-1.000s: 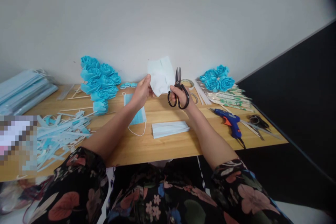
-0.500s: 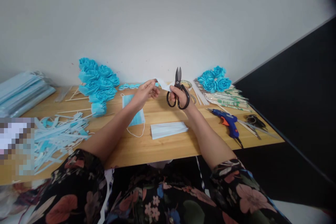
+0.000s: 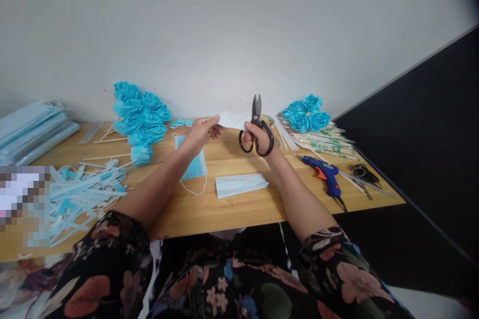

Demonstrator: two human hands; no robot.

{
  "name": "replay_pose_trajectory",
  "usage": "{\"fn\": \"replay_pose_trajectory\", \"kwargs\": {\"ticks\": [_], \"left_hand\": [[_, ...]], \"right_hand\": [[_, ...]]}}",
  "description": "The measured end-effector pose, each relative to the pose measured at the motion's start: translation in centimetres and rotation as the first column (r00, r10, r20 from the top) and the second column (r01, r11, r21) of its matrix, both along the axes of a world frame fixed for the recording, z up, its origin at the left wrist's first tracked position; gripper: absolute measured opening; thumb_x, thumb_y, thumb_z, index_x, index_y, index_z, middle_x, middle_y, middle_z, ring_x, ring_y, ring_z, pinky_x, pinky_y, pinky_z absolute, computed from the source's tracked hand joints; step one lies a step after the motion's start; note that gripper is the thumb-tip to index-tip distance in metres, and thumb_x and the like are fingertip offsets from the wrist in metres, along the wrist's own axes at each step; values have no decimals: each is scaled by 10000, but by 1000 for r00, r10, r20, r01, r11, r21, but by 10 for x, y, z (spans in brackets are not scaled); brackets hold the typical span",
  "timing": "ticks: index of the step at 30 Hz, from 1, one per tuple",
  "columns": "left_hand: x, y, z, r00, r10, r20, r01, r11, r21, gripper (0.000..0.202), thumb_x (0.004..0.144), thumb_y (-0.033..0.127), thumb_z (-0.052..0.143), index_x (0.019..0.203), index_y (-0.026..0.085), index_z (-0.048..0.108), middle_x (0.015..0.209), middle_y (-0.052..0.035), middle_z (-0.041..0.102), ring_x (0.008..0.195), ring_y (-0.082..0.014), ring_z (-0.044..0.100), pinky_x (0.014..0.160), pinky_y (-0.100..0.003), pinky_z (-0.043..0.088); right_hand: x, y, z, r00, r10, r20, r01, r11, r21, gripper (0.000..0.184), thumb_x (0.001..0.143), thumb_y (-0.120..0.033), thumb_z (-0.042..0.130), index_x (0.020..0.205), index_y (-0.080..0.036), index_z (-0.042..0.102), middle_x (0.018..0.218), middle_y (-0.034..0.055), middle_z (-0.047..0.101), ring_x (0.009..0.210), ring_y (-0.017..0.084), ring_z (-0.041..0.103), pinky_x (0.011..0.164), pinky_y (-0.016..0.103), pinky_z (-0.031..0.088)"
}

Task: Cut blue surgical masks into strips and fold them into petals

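My left hand (image 3: 204, 131) pinches the edge of a pale mask fabric piece (image 3: 232, 119), held flat in the air above the wooden table (image 3: 232, 207). My right hand (image 3: 258, 137) grips black scissors (image 3: 257, 127), blades closed and pointing up; its fingertips also touch the fabric's right edge. Below my hands, a blue face mask (image 3: 192, 159) with white ear loops lies on the table, and beside it sits a folded pale mask (image 3: 241, 184).
Blue fabric flowers (image 3: 140, 114) lie at the back left, more flowers (image 3: 307, 112) on packed chopsticks (image 3: 329, 142) at the right. A blue glue gun (image 3: 327, 173), second scissors (image 3: 364, 173), tape rolls (image 3: 268, 119), cut strips (image 3: 82, 187) and stacked masks (image 3: 32, 129) surround me.
The fabric piece, held upright a second ago, has been turned down flat between my hands. Both hands stay at nearly the same spot; the scissors shifted slightly right.
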State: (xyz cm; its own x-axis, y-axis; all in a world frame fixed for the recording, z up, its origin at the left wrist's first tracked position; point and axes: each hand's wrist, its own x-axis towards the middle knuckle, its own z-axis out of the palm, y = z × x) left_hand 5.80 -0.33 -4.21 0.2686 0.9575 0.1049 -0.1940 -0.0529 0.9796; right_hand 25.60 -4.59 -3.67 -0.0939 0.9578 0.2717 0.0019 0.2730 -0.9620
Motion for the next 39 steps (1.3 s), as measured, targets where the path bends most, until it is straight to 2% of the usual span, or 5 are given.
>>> {"fn": "replay_pose_trajectory", "kwargs": {"ticks": [15, 21, 28, 34, 39], "left_hand": [[-3, 3, 4, 996, -45, 80, 35, 993, 114, 374, 803, 511, 773, 783, 145, 699, 755, -71, 739, 731, -164, 704, 677, -253, 514], [-4, -1, 7, 931, -224, 287, 240, 970, -23, 467, 755, 571, 791, 972, 170, 689, 924, -112, 768, 970, -275, 737, 856, -401, 567], [-7, 4, 6, 947, -140, 289, 155, 987, -29, 375, 693, 353, 868, 963, 179, 676, 866, -50, 764, 817, -196, 734, 782, -319, 577], [-6, 5, 6, 931, -18, 364, 38, 998, -49, 275, 713, 271, 797, 927, 173, 655, 896, -45, 756, 852, -188, 721, 756, -298, 577], [-3, -2, 9, 927, -90, 364, 98, 995, -3, 288, 710, 321, 802, 913, 175, 659, 892, -52, 743, 882, -209, 714, 765, -311, 579]], "right_hand": [[11, 5, -1, 991, 55, -124, -63, 997, -55, 530, 732, -660, 692, 518, -231, 465, 429, -33, 417, 420, 122, 397, 635, 365, 577], [10, 0, -2, 992, 105, 63, -105, 995, -4, 537, 804, -647, 635, 510, -212, 523, 435, -8, 479, 465, 134, 494, 595, 300, 523], [-1, -10, 3, 960, 145, 241, -149, 989, -2, 429, 793, -583, 704, 674, -206, 538, 494, -29, 563, 417, 108, 494, 434, 236, 383], [4, 11, -6, 969, -134, -208, 117, 989, -93, 550, 747, -742, 675, 867, -210, 608, 540, -52, 575, 457, 97, 532, 560, 243, 530], [7, 20, -12, 907, -114, -406, 24, 975, -222, 689, 670, -802, 703, 1023, -233, 541, 711, 1, 695, 606, 163, 665, 551, 285, 560]]}}
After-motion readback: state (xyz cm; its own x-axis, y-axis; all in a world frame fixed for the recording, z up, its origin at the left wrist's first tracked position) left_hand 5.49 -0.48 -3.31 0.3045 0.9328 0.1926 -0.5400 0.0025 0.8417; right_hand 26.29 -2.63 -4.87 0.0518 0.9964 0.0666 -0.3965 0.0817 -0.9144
